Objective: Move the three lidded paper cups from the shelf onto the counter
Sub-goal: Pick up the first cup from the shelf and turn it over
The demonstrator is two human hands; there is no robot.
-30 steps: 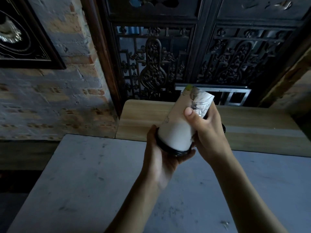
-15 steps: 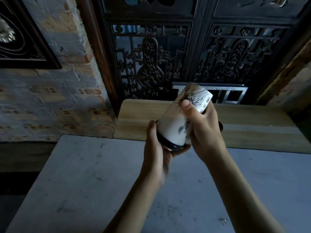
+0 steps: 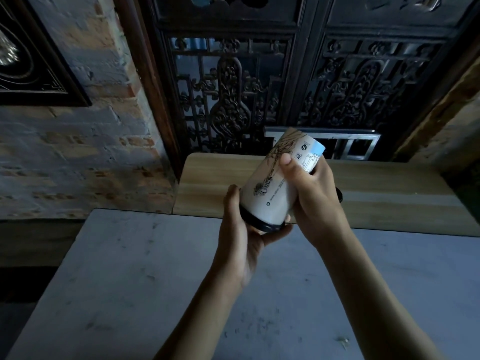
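A white paper cup (image 3: 270, 193) with a black lid and dark drawings on its side is held in the air, tilted, lid end toward me and base pointing up and away. My left hand (image 3: 241, 229) cups the black lid (image 3: 255, 222) from below. My right hand (image 3: 314, 201) wraps the cup's body near its base, thumb across the print. The cup hangs over the seam between the grey counter (image 3: 155, 294) and the wooden shelf (image 3: 389, 193). A small dark object (image 3: 339, 195) peeks out behind my right hand; I cannot tell what it is.
A carved dark wooden screen (image 3: 233, 100) stands behind the shelf, with a metal frame (image 3: 350, 144) at its foot. A brick wall (image 3: 78, 152) with a framed picture (image 3: 31, 61) is on the left. The counter's left edge drops to dark floor.
The cup has been turned about its axis in my hands: a blue-edged label and different print now face me. Both hands stay on it in nearly the same place.
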